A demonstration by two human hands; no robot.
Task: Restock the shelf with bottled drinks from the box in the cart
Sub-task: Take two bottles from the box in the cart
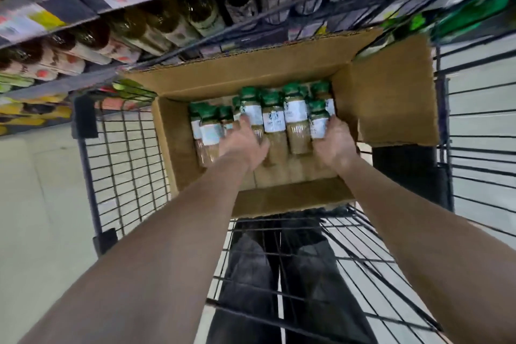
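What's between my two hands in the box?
Head view: two green-capped bottles stand side by side between the left hand and right hand, inside the box.

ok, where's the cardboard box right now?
Head view, centre: the open cardboard box sits in the wire cart, drink shelf to its upper left, left hand and right hand among its green-capped bottles.

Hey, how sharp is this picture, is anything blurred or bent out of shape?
Head view: motion blur smears the shelf bottles at top left and softens the left hand and right hand; same view, the wide-angle lens bows the cart wires; light is even, no harsh glare on the green-capped bottles in the cardboard box.
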